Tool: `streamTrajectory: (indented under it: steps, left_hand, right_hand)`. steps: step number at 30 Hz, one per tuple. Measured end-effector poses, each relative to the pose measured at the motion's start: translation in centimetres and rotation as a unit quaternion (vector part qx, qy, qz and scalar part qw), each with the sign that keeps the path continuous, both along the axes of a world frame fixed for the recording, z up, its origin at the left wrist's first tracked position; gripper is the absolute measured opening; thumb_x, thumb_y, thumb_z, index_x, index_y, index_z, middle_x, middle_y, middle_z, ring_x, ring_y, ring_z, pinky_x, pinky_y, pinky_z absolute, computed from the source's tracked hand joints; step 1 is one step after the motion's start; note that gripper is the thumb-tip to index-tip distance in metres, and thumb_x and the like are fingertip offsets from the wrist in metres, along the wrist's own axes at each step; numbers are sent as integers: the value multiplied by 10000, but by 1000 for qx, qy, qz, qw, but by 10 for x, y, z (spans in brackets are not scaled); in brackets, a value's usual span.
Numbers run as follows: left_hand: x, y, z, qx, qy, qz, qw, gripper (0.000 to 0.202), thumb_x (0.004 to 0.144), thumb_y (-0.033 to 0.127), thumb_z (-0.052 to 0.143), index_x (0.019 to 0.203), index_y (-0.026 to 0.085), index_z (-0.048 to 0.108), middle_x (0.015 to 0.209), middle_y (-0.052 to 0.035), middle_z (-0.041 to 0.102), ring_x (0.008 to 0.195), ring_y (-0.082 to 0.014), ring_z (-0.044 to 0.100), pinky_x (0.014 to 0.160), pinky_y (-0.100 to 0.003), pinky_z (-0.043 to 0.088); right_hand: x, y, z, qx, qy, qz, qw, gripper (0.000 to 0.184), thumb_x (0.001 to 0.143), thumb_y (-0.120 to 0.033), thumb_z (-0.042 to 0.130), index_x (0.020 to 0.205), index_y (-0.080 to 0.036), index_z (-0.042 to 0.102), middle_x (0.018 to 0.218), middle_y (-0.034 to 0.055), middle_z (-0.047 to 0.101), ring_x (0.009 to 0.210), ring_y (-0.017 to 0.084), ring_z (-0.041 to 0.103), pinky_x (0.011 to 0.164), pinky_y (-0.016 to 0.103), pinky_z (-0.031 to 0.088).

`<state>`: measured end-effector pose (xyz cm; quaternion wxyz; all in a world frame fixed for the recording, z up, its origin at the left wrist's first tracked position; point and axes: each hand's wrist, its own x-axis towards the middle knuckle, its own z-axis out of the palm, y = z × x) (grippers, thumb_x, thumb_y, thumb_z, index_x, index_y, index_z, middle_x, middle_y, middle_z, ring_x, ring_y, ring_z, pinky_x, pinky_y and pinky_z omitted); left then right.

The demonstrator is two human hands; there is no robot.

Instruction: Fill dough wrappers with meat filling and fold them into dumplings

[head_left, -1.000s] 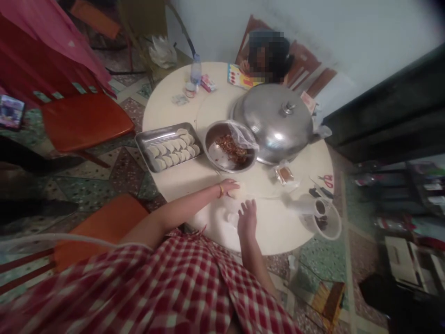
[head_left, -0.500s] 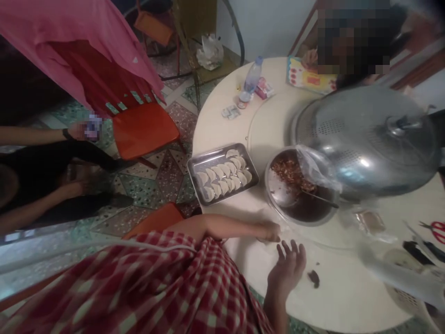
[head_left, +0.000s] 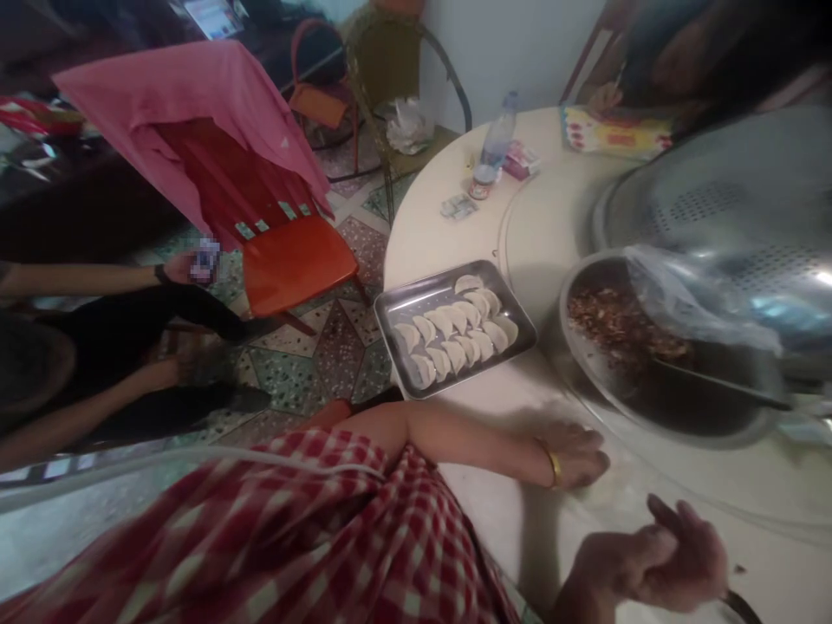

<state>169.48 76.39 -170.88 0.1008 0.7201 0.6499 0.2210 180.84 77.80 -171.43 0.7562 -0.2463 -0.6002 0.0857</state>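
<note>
My left hand (head_left: 575, 455), with a gold bracelet at its wrist, is low over the table, fingers bent and slightly apart. Just beneath and beside its fingertips is a pale, floury-looking patch (head_left: 611, 490), hard to make out. My right hand (head_left: 669, 555) is nearer me and to the right, partly turned up, its loosely curled fingers apart with nothing visible in them. A metal tray (head_left: 416, 299) holds rows of folded dumplings (head_left: 455, 321) to the left. Beyond my hands, a metal bowl (head_left: 572, 381) contains brown chopped filling (head_left: 604, 321), a long-handled utensil (head_left: 721, 381) and a clear plastic bag (head_left: 689, 303).
A large perforated metal lid or colander (head_left: 715, 191) is behind the bowl. A bottle (head_left: 500, 134) and small can (head_left: 482, 182) stand on the round table's far side. One person (head_left: 689, 78) sits across; another's hand (head_left: 182, 267) is left, by an orange chair (head_left: 295, 264).
The view has shifted, bringing the bowl closer. My left hand has opened from a closed pose and moved right; my right hand has turned and its fingers have curled.
</note>
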Motion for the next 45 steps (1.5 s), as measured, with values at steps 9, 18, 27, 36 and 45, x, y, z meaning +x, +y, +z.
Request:
streamTrajectory:
  steps: [9, 18, 27, 36, 45]
  left_hand:
    - [-5, 10, -5, 111, 122, 4, 986, 337, 959, 152, 421, 981, 175, 757, 1112, -125, 698, 1097, -257, 625, 779, -363, 468]
    - [-16, -7, -7, 122, 131, 18, 984, 252, 984, 310, 529, 1102, 154, 686, 1205, -105, 655, 1169, -267, 582, 967, -452, 468]
    - [-14, -7, 1, 101, 113, 44, 987, 321, 963, 389, 614, 1178, 151, 641, 1252, -103, 640, 1152, -249, 617, 981, -482, 523]
    - [-18, -47, 31, 103, 87, 34, 990, 323, 955, 350, 638, 1211, 154, 628, 1253, -99, 639, 1114, -239, 637, 947, -466, 554]
    - [-29, -8, 31, 95, 61, 29, 993, 308, 971, 380, 598, 1171, 149, 636, 1210, -98, 653, 1097, -235, 634, 969, -473, 524]
  right_hand:
    - [4, 30, -19, 94, 54, -18, 994, 380, 798, -506, 584, 1112, -343, 723, 945, 91, 716, 585, 268, 634, 554, 501, 553]
    - [-2, 33, -23, -47, 28, -127, 990, 188, 725, -256, 524, 858, -220, 651, 916, 152, 711, 913, 340, 724, 832, 512, 597]
    - [9, 20, -22, -121, -5, -155, 980, 188, 705, -184, 498, 789, -230, 660, 911, 137, 738, 993, 333, 721, 951, 516, 576]
    - [1, 0, -2, -181, 6, -97, 979, 162, 750, -280, 455, 812, -205, 583, 915, 150, 674, 1003, 345, 669, 1005, 600, 480]
    - [8, 26, -10, -255, -84, -82, 960, 283, 921, -205, 411, 1001, -147, 676, 1049, 103, 734, 1013, 156, 656, 976, 304, 511]
